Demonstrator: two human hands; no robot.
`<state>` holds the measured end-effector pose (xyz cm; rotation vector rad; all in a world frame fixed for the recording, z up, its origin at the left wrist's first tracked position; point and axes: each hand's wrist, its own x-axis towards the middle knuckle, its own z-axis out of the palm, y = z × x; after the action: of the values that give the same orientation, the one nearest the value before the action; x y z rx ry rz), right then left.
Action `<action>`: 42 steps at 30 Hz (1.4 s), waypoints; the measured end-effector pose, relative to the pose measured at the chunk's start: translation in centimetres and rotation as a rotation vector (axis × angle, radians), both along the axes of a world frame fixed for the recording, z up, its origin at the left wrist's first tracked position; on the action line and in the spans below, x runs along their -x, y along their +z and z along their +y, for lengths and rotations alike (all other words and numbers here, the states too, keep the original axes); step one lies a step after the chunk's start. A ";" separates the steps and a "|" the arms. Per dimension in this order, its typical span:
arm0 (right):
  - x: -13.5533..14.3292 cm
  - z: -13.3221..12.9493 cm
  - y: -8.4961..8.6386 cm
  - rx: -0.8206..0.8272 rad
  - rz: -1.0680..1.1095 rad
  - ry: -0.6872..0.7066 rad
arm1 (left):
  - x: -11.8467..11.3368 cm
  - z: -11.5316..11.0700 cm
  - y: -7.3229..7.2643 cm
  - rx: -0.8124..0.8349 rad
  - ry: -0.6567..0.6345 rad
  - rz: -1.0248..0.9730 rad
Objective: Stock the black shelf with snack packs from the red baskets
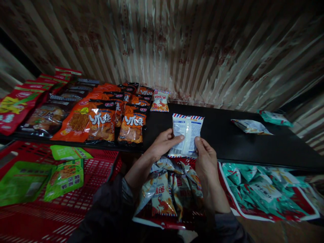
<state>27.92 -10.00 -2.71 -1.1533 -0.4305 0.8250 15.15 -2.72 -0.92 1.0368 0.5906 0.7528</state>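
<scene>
Between my two hands is a white snack bag (186, 135) with red and blue striped edges, its printed back toward me. My left hand (165, 143) pinches its left side, thumb on the front. On the right side, my right hand (205, 153) grips it with thumb and fingers. The bag is held over the front edge of a black shelf (159, 125). Below it, a red basket (167, 224) holds several similar striped bags (163, 194). One more striped bag (160, 100) stands at the back of the shelf, beside orange and black snack bags (133, 125).
Red packs (22, 98) and dark packs (45, 116) line the shelf's left. A silver-white bag (250, 126) and a teal bag (275, 118) lie at its right. Below are a red basket (98, 165) with green packs (67, 177) and another basket with teal bags (265, 192). Corrugated sheeting (177, 44) rises behind.
</scene>
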 end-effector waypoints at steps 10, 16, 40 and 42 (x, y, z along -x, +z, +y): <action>0.3 0.2 0.0 -0.008 -0.005 0.018 | -0.1 0.1 -0.5 -0.010 0.015 0.042; 0.5 0.1 -0.2 0.010 -0.007 0.021 | 0.0 -0.1 -0.2 -0.002 -0.043 0.069; 0.1 0.3 -0.1 -0.009 0.016 -0.091 | -0.1 -0.2 -0.2 -0.044 -0.120 0.107; 0.1 0.2 -0.1 -0.009 0.015 -0.082 | -0.1 -0.3 -0.1 -0.050 -0.131 0.118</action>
<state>27.83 -9.78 -2.86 -1.1489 -0.3716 0.7592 15.23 -2.99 -1.01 1.1600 0.6005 0.5965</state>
